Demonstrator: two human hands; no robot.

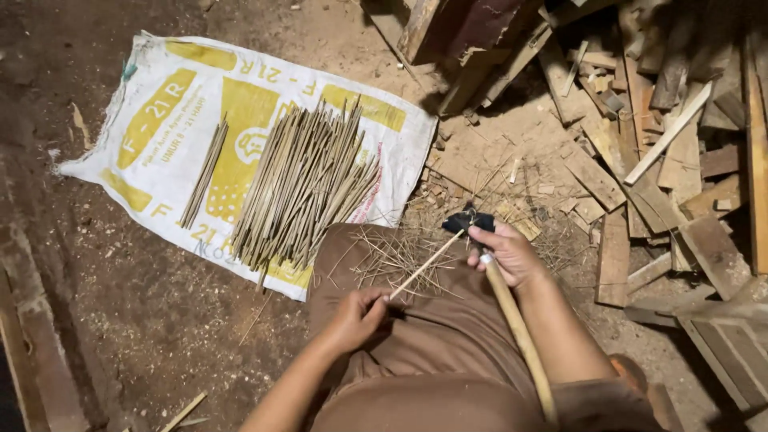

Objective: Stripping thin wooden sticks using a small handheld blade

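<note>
From where I watch, the far left is bare, dark dirt floor with a worn plank edge running along the bottom-left corner, so that side is the open ground. Next comes a white and yellow woven plastic sack spread flat on the dirt; a small bundle of thin bamboo sticks lies on its left half, apart from the big heap of pale split bamboo sticks fanned across its middle, whose near ends come close to the sack's lower edge. Just right of that edge I see my brown-clothed lap, littered with fine bamboo shavings. My left hand is closed around the near end of a single thin bamboo stick that slants up and to the right. Its far end meets the dark blade at my right hand, which is clamped on the top of a long pale wooden handle running back along my right forearm. Beyond that hand the ground is crowded: a jumbled pile of brown scrap wood planks and offcuts fills the right side to the frame's edge, leaving little free room there.
</note>
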